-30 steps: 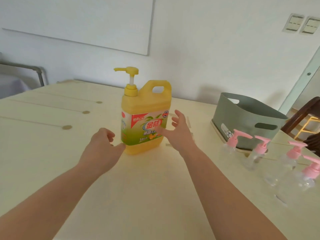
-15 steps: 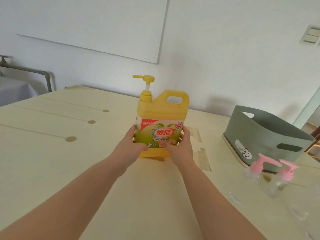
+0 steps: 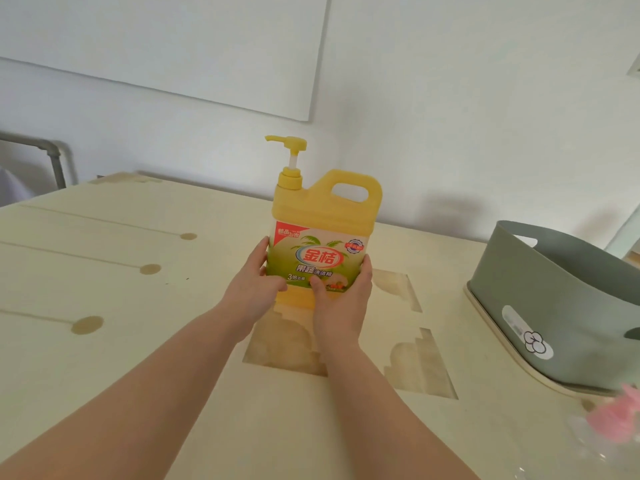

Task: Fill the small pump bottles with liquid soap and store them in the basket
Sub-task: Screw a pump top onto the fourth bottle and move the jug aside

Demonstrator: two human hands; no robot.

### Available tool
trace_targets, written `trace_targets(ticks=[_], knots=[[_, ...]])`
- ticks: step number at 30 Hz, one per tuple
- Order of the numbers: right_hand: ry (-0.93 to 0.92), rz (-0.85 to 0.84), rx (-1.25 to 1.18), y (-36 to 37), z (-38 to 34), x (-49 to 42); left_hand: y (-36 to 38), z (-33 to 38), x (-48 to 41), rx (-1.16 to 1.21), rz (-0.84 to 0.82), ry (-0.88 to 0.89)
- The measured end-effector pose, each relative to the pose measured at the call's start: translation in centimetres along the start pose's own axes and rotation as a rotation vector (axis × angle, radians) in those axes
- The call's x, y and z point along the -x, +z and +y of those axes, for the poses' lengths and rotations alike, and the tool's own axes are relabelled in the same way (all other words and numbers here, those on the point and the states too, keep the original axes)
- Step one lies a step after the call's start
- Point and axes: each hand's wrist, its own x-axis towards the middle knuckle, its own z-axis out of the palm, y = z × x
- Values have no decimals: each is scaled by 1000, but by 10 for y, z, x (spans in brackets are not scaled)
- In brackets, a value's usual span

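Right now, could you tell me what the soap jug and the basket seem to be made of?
The soap jug looks like glossy, perhaps slightly translucent yellow plastic: moulded handle, paler glow near its base. The basket seems matte, opaque grey-green plastic: smooth thin wall, cut-out handle.

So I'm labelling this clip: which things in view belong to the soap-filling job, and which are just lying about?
Part of the job: yellow soap jug, gripped by left hand and right hand; green basket; pink-topped pump bottle, blurred at the frame edge.
Just around: white wall panel; metal pipe frame; wall switch.
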Motion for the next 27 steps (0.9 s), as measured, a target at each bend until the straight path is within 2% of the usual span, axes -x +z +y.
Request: trace_targets(ticks=[7,27], knots=[[2,30,6,28,7,-14,-6,-6,-25,19,26,41],[27,26,9,38,7,-32,-13,-10,-49,-22,-4,55]])
